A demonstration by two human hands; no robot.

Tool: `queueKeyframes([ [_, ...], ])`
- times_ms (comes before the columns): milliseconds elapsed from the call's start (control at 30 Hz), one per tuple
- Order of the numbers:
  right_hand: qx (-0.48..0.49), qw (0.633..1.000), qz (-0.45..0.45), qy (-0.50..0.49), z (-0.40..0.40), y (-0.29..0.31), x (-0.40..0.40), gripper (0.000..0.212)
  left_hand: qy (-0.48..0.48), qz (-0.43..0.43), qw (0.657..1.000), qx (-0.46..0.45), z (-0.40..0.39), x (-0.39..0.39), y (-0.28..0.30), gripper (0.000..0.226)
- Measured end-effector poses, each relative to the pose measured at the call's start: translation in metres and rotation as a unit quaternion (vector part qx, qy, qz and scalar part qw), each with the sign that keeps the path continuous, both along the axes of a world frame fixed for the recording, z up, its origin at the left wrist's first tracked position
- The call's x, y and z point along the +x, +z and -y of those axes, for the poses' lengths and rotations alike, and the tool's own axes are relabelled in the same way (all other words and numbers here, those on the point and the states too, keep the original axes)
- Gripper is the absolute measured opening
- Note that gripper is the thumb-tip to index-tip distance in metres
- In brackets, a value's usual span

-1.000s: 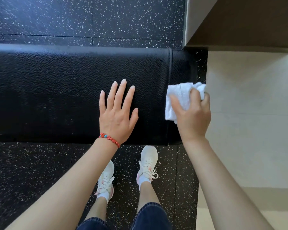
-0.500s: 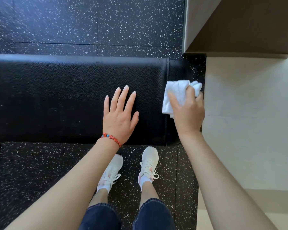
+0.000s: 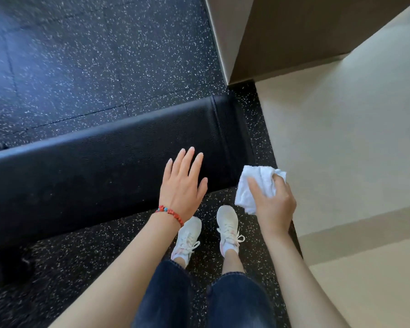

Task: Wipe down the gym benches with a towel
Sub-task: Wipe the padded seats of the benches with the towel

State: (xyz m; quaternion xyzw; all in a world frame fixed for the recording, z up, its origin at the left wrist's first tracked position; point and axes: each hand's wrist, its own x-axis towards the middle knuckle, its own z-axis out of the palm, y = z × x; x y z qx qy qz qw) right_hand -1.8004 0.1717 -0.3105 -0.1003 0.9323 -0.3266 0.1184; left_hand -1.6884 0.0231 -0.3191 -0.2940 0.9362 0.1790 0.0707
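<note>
Towel (image 3: 253,188): white, bunched, gripped in the right hand (image 3: 271,202), fingers clamped on it; held just past the bench (image 3: 92,174) end, apparently off the pad.
Bench: black, textured; seam beyond the left hand (image 3: 181,185) fingertips, fingers straight, slightly apart.
Advice: flatten towel, press firmly, cover end cap and edges.

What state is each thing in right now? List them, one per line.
towel: white, bunched, gripped in the right hand, off the bench's right end.
right hand: fingers curled round the towel.
left hand: flat, fingers straight and spread over the bench's near edge.
bench: black padded top, nothing lying on it.
bracelet: red beads, on the left wrist.
shoes: white, laced, standing on the speckled floor.
</note>
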Motion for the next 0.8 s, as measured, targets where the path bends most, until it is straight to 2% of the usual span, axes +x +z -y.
queueKeyframes([
  [200,-0.044,0.993,0.016,-0.106,-0.028,0.061,0.03,0.033,-0.09,-0.015,0.996,-0.017,-0.012,0.005,0.064,0.055],
  [500,-0.11,0.962,0.014,-0.249,-0.072,0.133,0.047,0.031,-0.182,-0.027,0.983,-0.021,-0.047,-0.018,0.136,0.054],
  [800,-0.136,0.914,0.006,-0.382,-0.162,0.183,0.046,0.029,-0.279,-0.04,0.959,-0.033,-0.123,-0.059,0.188,0.055],
])
